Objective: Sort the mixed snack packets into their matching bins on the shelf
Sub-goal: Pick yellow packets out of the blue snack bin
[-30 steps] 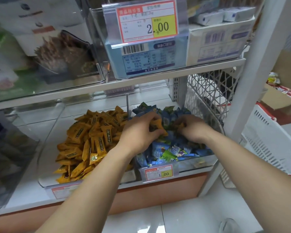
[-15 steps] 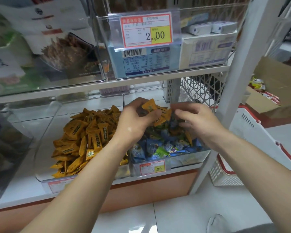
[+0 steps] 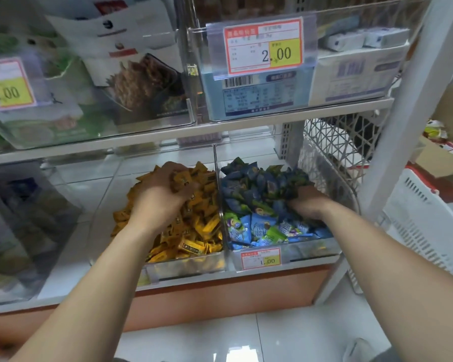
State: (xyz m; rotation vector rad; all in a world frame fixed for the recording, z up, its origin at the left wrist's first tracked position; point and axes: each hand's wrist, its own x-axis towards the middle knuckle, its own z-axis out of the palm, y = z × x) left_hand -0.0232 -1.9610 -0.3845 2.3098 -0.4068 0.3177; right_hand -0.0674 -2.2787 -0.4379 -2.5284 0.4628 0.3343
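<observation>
Fingers of the left hand [image 3: 160, 199] curl round yellow packets [image 3: 182, 180] above the left bin [image 3: 188, 266]. Among blue packets [image 3: 256, 184] in the right bin [image 3: 314, 250], the right hand [image 3: 309, 205] is buried, fingers hidden.

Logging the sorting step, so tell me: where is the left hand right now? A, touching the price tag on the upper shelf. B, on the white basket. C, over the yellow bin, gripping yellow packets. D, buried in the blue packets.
C: the left hand curls around a few yellow packets above the yellow bin, while the right hand is the one down among the blue packets.
</observation>
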